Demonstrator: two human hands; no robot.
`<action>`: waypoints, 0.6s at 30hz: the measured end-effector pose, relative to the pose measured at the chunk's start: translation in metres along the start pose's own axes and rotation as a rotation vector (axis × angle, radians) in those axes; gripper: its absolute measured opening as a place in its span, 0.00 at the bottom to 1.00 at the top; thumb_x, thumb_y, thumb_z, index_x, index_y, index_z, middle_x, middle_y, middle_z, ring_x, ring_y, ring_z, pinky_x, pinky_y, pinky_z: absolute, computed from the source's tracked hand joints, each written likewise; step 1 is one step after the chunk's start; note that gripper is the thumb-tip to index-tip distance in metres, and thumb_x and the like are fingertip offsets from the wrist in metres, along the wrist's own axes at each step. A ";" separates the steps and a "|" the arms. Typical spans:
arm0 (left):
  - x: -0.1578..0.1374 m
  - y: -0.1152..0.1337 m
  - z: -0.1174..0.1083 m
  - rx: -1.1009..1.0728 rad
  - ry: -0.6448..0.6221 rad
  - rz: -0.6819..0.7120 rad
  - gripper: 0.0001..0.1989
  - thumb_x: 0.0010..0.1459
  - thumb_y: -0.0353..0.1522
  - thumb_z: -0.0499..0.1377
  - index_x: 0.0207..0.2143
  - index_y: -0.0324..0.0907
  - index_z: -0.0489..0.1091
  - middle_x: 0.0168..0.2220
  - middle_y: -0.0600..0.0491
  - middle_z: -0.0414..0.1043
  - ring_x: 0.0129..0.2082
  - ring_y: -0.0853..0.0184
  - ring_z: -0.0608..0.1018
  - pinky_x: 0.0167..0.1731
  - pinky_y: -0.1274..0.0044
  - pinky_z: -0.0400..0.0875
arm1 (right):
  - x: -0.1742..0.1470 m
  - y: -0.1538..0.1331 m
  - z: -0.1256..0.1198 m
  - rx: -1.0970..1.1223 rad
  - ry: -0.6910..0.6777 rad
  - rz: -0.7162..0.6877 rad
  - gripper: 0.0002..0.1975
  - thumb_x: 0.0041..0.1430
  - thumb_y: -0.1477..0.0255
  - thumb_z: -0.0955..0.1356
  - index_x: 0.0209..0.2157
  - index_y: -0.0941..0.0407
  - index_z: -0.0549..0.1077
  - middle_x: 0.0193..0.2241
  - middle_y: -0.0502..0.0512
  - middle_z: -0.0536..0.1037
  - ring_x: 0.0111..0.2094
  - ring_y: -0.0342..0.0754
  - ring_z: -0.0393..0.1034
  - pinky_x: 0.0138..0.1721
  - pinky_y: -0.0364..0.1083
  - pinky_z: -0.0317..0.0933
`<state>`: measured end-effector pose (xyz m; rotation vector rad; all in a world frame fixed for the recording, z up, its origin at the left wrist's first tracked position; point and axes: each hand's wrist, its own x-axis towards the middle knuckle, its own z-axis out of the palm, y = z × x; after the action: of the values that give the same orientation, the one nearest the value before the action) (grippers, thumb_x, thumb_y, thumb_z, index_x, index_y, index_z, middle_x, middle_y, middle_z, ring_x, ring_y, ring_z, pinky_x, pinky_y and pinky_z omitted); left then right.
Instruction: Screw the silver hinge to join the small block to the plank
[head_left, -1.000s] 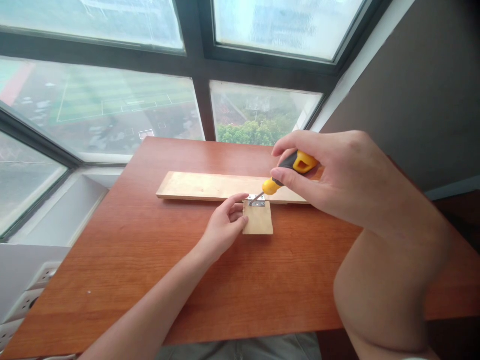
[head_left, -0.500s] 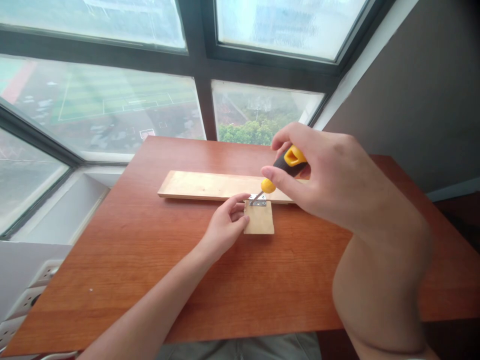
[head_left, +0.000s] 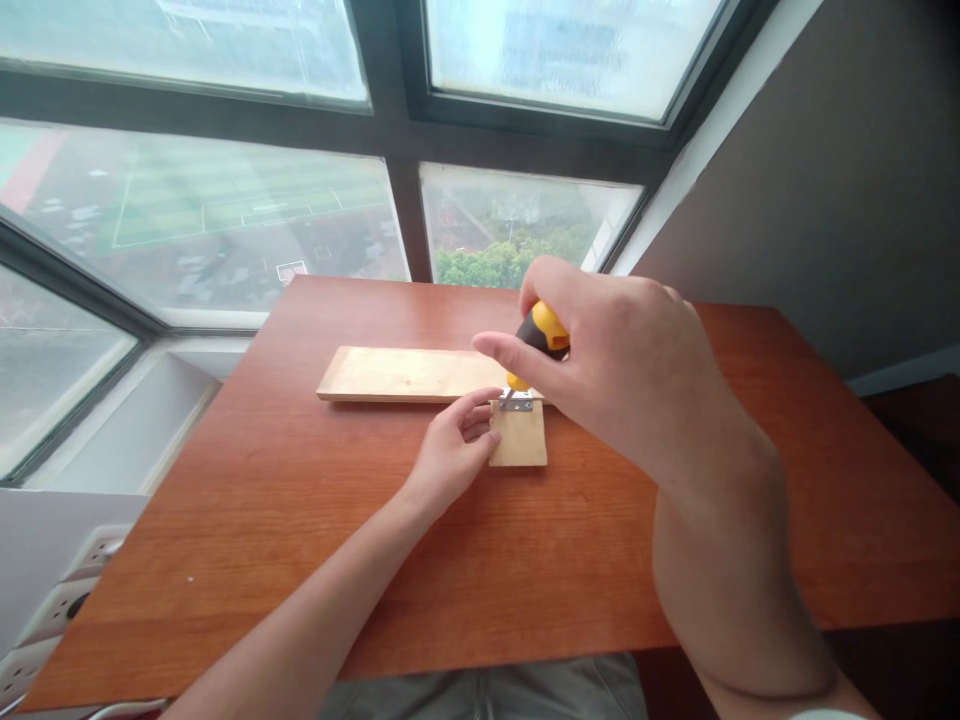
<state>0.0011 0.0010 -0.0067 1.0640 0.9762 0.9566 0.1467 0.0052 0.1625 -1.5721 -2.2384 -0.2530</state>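
Observation:
A yellow and black screwdriver [head_left: 541, 330] is gripped in my right hand [head_left: 622, 350], tilted, with its tip at the left part of a small metal hinge [head_left: 517, 402]. The hinge lies across the joint between a small square wooden piece [head_left: 519, 440] and a long pale wooden board [head_left: 412, 373]. My left hand [head_left: 456, 442] pinches the left edge of the small piece, thumb on its face and fingers near the hinge. My right hand covers the board's right end. Whether a screw sits under the tip is too small to tell.
The reddish-brown wooden table [head_left: 360, 560] carries the work. Dark-framed windows [head_left: 397, 140] stand along its far side, and a grey wall [head_left: 840, 220] at the right. Power sockets [head_left: 56, 610] are at the lower left, beside the table edge.
My right hand has turned and shifted left, and the screwdriver now stands steeper, its tip still at the hinge. My left hand and the wood keep their places.

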 end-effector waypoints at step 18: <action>-0.002 0.002 0.000 -0.051 0.028 -0.026 0.26 0.48 0.24 0.62 0.52 0.37 0.68 0.48 0.44 0.76 0.49 0.58 0.77 0.49 0.68 0.72 | 0.002 0.001 -0.021 -0.103 -0.206 -0.410 0.08 0.64 0.68 0.64 0.32 0.57 0.69 0.31 0.52 0.71 0.25 0.42 0.61 0.24 0.44 0.46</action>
<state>0.0005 -0.0007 -0.0046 0.9955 0.9819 0.9724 0.1516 -0.0001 0.1823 -1.2178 -2.7400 -0.3357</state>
